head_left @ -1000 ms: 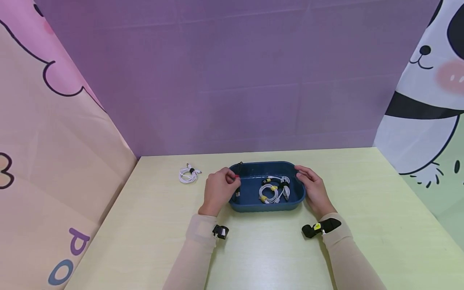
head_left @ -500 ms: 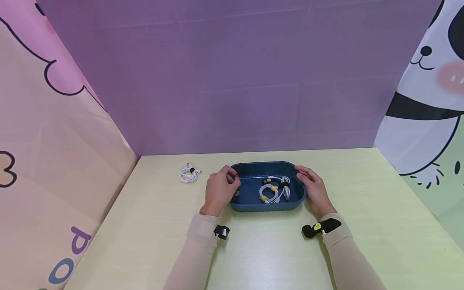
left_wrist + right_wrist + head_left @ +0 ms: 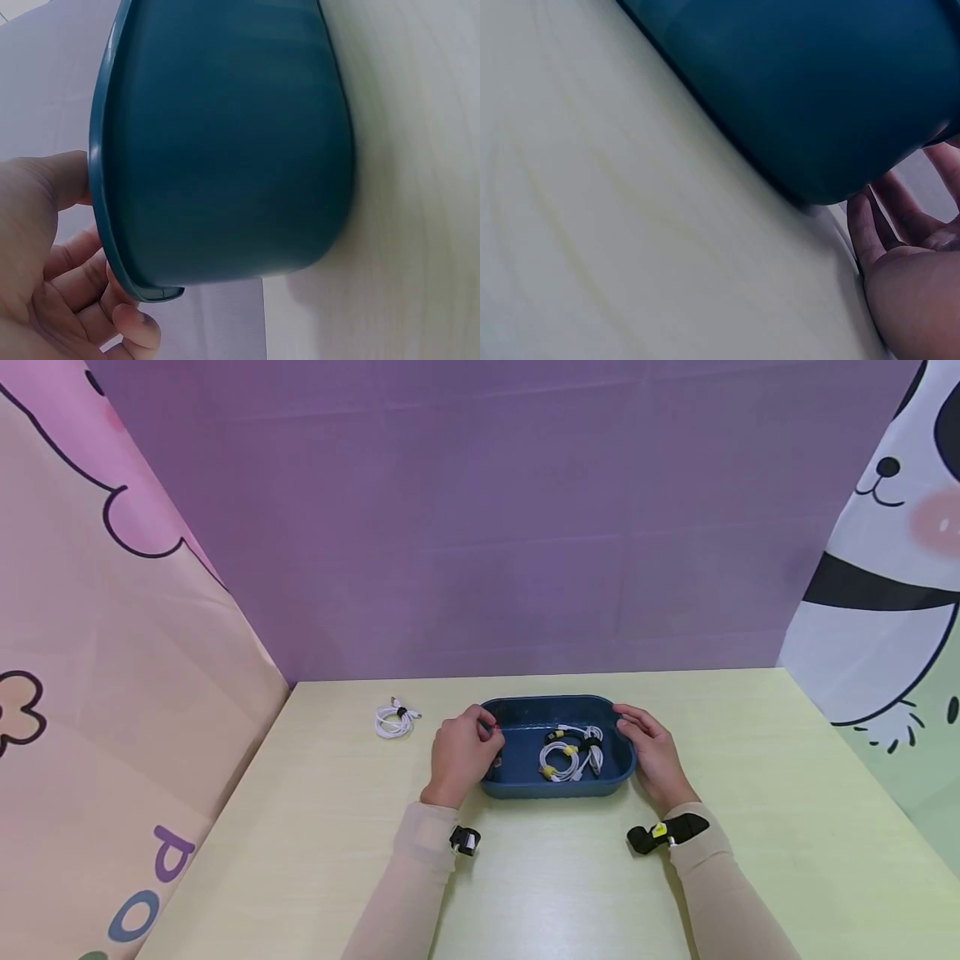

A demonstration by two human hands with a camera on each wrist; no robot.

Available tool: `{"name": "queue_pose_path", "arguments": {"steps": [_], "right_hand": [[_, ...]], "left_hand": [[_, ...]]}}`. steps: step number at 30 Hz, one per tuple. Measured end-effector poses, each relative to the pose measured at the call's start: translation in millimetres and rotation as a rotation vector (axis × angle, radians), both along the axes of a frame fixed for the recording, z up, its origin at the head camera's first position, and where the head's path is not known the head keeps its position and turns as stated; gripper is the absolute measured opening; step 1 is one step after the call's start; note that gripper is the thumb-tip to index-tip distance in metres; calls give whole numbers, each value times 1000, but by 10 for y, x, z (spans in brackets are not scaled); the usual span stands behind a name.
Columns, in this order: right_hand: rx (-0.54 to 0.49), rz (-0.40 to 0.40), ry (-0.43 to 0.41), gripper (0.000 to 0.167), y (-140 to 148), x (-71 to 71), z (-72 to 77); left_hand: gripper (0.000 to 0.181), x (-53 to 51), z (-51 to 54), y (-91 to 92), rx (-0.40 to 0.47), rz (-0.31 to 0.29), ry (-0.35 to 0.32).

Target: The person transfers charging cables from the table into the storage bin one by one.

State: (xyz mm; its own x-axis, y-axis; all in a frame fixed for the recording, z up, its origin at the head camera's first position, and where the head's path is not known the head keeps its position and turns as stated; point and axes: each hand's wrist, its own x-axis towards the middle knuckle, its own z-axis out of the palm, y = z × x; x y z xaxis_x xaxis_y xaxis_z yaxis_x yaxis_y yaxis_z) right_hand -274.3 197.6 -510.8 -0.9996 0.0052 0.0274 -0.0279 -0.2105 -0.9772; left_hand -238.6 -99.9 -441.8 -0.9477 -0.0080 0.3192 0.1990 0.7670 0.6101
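In the head view a dark blue plastic bin [image 3: 558, 790] stands on the table, turned broadside. My left hand [image 3: 459, 760] reaches over its left end and pinches a black cable [image 3: 497, 762] with a red spot, mostly hidden by the fingers. The left wrist view has the left hand [image 3: 67, 277] at the bin's rim [image 3: 101, 180], its fingertips partly behind it. My right hand [image 3: 654, 762] holds the bin's right end. In the right wrist view the right hand's fingers [image 3: 866, 229] touch the outer wall. Coiled white cables [image 3: 561, 762] with yellow and black ties lie inside, to the right.
Left of the bin, a coiled white cable [image 3: 395, 721] with a black tie rests on the pale table [image 3: 555, 885]. A purple backdrop [image 3: 525, 527] rises behind the table's far edge, with printed cloth on both sides.
The black cable has sunk lower inside the bin's left end, its upper loop now out of sight. My right hand stays at the right end. The head view has shifted slightly.
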Motion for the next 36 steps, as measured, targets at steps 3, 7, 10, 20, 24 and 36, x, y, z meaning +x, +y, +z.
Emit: {"name": "queue_pose_path", "arguments": {"steps": [3, 7, 10, 20, 24, 36], "right_hand": [[-3, -7, 0, 39, -4, -5, -2], [-5, -5, -2, 38, -8, -9, -11], [-6, -6, -2, 38, -13, -6, -13], [2, -4, -1, 39, -5, -2, 3], [4, -4, -1, 38, -4, 4, 13], [6, 8, -2, 44, -5, 7, 10]], "left_hand": [[14, -5, -4, 6, -10, 5, -2], [14, -18, -15, 12, -25, 19, -18], [13, -31, -25, 25, -46, 17, -26], [12, -71, -24, 82, -149, 7, -15], [12, -74, -5, 106, -228, 9, 12], [18, -116, 60, 146, -441, -28, 34]]}}
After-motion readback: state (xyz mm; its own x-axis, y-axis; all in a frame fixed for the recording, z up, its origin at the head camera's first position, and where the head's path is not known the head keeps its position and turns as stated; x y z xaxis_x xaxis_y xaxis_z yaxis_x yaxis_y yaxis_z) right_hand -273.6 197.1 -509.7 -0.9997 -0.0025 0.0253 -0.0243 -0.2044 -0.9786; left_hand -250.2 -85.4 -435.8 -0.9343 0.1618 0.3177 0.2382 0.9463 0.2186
